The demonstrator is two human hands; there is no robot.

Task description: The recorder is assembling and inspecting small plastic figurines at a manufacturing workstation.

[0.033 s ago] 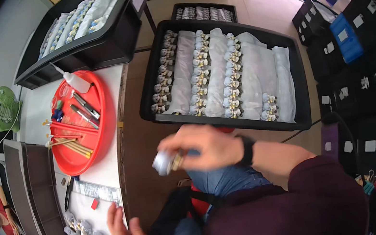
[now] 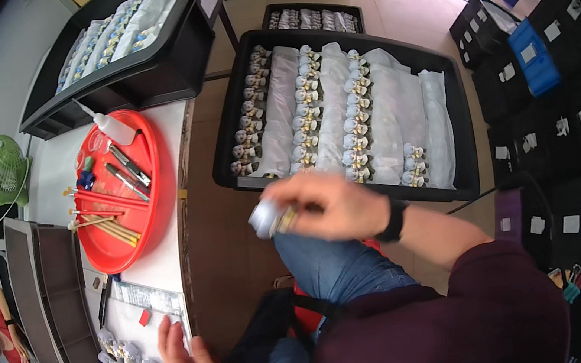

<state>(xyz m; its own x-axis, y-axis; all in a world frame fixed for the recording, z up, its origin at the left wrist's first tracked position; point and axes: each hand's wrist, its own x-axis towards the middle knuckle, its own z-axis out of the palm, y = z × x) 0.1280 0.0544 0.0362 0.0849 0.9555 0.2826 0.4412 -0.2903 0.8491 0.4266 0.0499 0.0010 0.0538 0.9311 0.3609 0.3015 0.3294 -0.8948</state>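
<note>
Right hand (image 2: 332, 205) is gripping a small wrapped part (image 2: 270, 218), blurred, above the lap, just in front of the black tray (image 2: 236, 122) of wrapped parts. Left hand (image 2: 190, 362) is resting open on the desk (image 2: 162, 276), near a red tray (image 2: 153, 217) of tools.

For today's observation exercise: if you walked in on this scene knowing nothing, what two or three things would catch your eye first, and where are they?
First, the big black tray in the middle, packed with rows of small wrapped pieces lying on white sheets. Next, the bright red round tray on the white table at left, holding sticks, tools and a squeeze bottle. Then the right hand, blurred, holding a small silvery piece above the lap, while the left hand rests at the table edge.
</note>
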